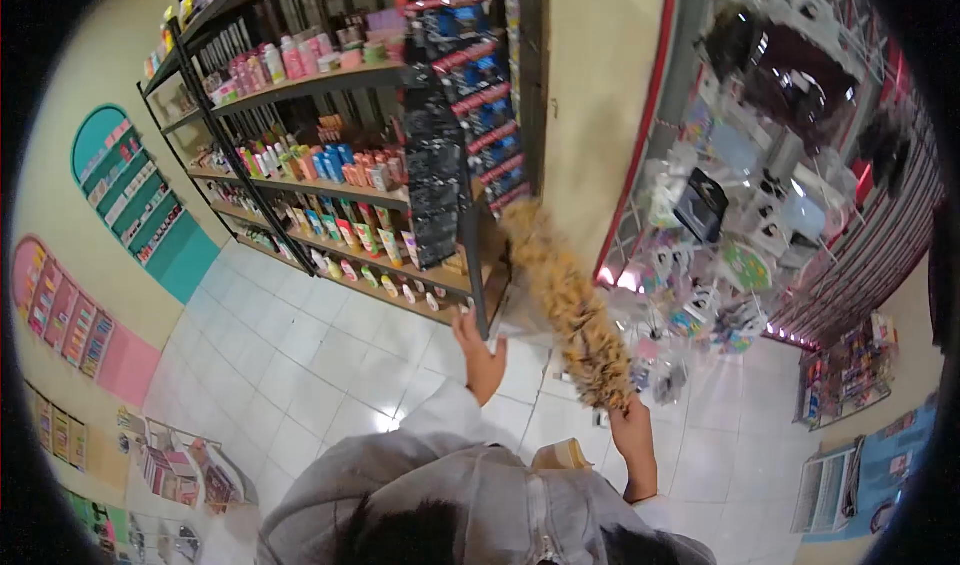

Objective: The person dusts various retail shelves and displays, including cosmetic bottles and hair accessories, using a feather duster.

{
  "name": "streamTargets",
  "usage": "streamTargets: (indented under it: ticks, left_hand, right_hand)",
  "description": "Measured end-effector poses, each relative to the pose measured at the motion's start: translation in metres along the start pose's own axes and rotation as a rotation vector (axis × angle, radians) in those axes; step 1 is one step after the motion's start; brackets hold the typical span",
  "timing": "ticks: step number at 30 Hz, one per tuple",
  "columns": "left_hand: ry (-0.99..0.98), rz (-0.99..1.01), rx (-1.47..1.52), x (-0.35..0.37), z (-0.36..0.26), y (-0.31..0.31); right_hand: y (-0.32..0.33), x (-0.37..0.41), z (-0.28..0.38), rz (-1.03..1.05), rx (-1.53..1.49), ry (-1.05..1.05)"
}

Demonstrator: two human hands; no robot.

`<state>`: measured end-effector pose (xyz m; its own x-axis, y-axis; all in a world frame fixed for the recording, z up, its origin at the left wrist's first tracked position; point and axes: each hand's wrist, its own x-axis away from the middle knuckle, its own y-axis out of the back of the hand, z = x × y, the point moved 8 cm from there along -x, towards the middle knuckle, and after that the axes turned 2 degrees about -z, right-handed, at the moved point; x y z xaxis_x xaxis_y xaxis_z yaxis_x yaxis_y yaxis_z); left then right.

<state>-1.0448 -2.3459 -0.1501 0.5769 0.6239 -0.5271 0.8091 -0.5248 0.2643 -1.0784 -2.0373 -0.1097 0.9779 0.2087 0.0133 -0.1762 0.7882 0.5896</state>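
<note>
My right hand (632, 440) is closed round the lower end of a feather duster (575, 310) with fluffy brown and tan plumes. The duster slants up and to the left, its tip beside the end of a shelf rack (475, 280). Near the rack's lower front corner, my left hand (480, 357) is raised with its fingers apart and holds nothing. Strips of hanging sachets (487, 115) run down the rack's end, just above the duster's tip.
Bottles and tubes (350, 235) fill the rack's shelves. On the right, a wire grid holds hanging plastic-wrapped goods (745, 215). A small basket stand (195, 470) is at lower left. Teal (135, 200) and pink wall displays (65, 310) are at far left, above white floor tiles (290, 340).
</note>
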Motion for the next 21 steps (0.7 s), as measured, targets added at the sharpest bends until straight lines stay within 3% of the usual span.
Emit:
streamTargets:
  ticks: [3,5,7,10,11,14,16,18,20,21]
  left_hand:
    - [-0.009,-0.09,0.064,-0.042,0.054,0.064]
    - [0.047,-0.09,0.165,-0.059,0.077,0.098]
    - [0.155,-0.074,0.414,-0.077,0.075,0.124]
    - [0.132,0.151,0.462,-0.113,0.08,0.126]
    - [0.177,0.171,0.484,-0.126,0.074,0.125]
    - [0.056,0.213,0.409,-0.17,0.085,0.11]
    - [-0.034,0.006,0.437,-0.217,0.059,0.125]
    - [-0.055,-0.172,0.457,-0.259,0.05,0.139]
    - [-0.083,-0.126,0.553,-0.299,0.027,0.132]
    - [-0.095,-0.088,0.598,-0.315,0.016,0.125]
  right_hand:
    - [-0.033,-0.03,0.033,-0.21,-0.41,0.093]
    - [-0.039,-0.028,0.08,-0.351,-0.532,0.232]
    - [-0.067,-0.048,0.071,-0.359,-0.535,0.209]
    - [-0.097,-0.075,0.064,-0.501,-0.523,0.287]
    - [-0.102,-0.085,0.08,-0.58,-0.463,0.437]
    - [-0.112,-0.114,0.117,-0.573,-0.491,0.581]
    - [-0.118,-0.139,0.133,-0.54,-0.736,0.581]
    - [-0.118,-0.156,0.161,-0.636,-0.523,0.713]
    - [-0.116,-0.179,0.186,-0.596,-0.614,0.706]
    - [-0.135,-0.211,0.167,-0.379,-0.797,0.496]
